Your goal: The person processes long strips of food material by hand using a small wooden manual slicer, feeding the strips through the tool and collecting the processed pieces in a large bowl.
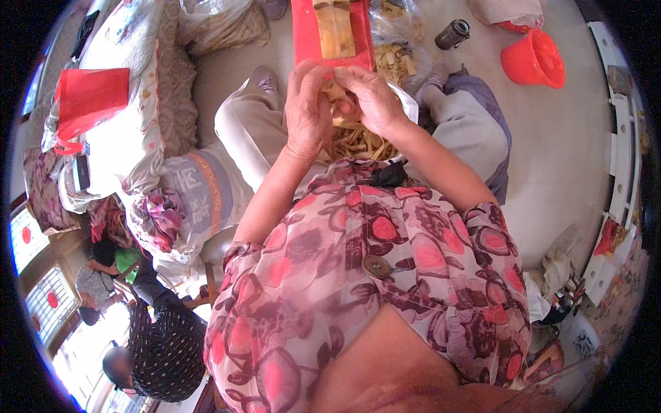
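Head view: both hands are raised together at 12 o'clock of the torso. A small pale strip piece is pinched between the left hand and the right hand; both grips are clenched on it, fingertips touching over it. Just below the hands, a heap of pale strips is seen in the lap, resting between the knees. Just above the hands, at 12 o'clock, a red tray carrying a tan block is lying on the floor. A clear bag of similar pieces is seen at 1 o'clock, a dark cylinder beyond it, and a red bucket at 2 o'clock, well apart. A red bag is set on bedding at 9 o'clock. Another person is seen at 7 o'clock, uninvolved.

Judgement: the strip is probably being folded or peeled. For this to be done well, the piece should be kept pinched near its end by both thumbs, pulled evenly so it is not torn, and worked directly over the heap so that anything dropped is caught by the lap. Exact finger placement cannot be told; it is hidden.
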Tool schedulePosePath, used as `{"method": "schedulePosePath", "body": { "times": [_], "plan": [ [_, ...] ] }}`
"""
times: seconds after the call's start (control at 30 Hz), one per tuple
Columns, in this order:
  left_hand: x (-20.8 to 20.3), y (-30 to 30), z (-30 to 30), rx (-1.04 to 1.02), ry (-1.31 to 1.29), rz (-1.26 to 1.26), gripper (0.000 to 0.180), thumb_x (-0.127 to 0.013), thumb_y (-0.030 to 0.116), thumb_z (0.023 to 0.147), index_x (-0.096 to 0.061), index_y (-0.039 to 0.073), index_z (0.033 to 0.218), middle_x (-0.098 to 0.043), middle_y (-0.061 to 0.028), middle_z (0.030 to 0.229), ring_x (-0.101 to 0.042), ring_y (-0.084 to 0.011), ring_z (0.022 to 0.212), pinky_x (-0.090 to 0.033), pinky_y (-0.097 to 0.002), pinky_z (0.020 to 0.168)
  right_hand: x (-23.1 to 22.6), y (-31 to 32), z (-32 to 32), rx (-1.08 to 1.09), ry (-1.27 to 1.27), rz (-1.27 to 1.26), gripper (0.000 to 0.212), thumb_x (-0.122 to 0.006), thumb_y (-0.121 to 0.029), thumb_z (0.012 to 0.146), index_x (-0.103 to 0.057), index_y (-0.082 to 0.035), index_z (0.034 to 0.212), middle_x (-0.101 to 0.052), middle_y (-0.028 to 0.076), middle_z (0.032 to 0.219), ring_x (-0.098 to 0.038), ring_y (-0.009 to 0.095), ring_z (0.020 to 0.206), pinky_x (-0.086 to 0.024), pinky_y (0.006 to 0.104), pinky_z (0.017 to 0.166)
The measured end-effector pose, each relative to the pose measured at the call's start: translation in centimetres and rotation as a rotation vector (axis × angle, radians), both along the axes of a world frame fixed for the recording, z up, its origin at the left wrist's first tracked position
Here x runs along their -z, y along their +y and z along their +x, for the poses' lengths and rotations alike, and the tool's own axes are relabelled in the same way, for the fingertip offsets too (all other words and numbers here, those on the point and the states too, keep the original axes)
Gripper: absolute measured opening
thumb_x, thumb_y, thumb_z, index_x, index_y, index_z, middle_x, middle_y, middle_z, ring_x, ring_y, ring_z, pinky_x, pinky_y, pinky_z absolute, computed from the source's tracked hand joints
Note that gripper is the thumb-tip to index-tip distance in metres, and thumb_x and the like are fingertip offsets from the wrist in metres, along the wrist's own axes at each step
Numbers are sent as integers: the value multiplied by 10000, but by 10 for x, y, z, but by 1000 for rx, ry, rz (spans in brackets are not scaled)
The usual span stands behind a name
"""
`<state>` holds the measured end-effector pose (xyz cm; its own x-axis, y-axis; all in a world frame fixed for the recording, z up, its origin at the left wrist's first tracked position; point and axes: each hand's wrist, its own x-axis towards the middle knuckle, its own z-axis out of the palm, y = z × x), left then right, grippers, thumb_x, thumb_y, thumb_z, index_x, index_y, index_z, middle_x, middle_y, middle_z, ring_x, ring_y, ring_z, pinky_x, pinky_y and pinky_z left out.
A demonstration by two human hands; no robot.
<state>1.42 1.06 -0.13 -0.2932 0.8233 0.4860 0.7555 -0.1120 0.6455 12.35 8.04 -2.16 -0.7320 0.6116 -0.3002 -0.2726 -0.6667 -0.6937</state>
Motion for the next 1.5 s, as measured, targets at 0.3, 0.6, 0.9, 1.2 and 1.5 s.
{"method": "schedulePosePath", "body": {
  "times": [0.3, 0.6, 0.9, 1.2, 1.5],
  "plan": [
    [5, 3, -11, 70, -329, -166, 201, -452, -37, 811, -545, 10, 983, -596, -101, 903, -599, -239, 838, -469, -327, 764, -17, -2, 16, -17, -437, 1065, 266, -524, -307, 900, -539, -42, 879, -550, 73, 626, -553, 204, 531, -407, 335, 475],
    [10, 6, -9, 250, -1169, -204, 130, -493, 49, 898, -523, 21, 1022, -583, -35, 914, -563, -112, 823, -476, -240, 756, -29, 11, 21, 86, -387, 934, 235, -585, -275, 865, -639, -46, 865, -566, 31, 593, -548, 164, 518, -422, 289, 480],
    [12, 1, -10, 161, -902, -309, 258, -497, 242, 931, -569, -4, 912, -569, -33, 732, -510, -94, 726, -435, -242, 667, -20, 10, 16, -67, -287, 504, 197, -560, -217, 891, -629, -43, 955, -441, -66, 581, -371, 23, 503, -310, 192, 451],
    [1, 3, -13, 420, -1210, -375, 261, -508, 272, 920, -571, 31, 841, -474, 31, 650, -429, -64, 575, -362, -225, 531, -17, 24, 18, 41, -261, 69, 259, -517, -359, 900, -532, -104, 857, -380, -87, 562, -310, 1, 445, -213, 168, 383],
    [-3, 2, -33, 143, -375, -331, 188, -577, 186, 845, -569, 32, 951, -574, -65, 759, -531, -194, 563, -435, -319, 547, -15, 39, 25, 38, -196, 253, 135, -546, -227, 897, -506, -111, 841, -403, -72, 572, -309, 12, 449, -226, 172, 399]
  ]
}}
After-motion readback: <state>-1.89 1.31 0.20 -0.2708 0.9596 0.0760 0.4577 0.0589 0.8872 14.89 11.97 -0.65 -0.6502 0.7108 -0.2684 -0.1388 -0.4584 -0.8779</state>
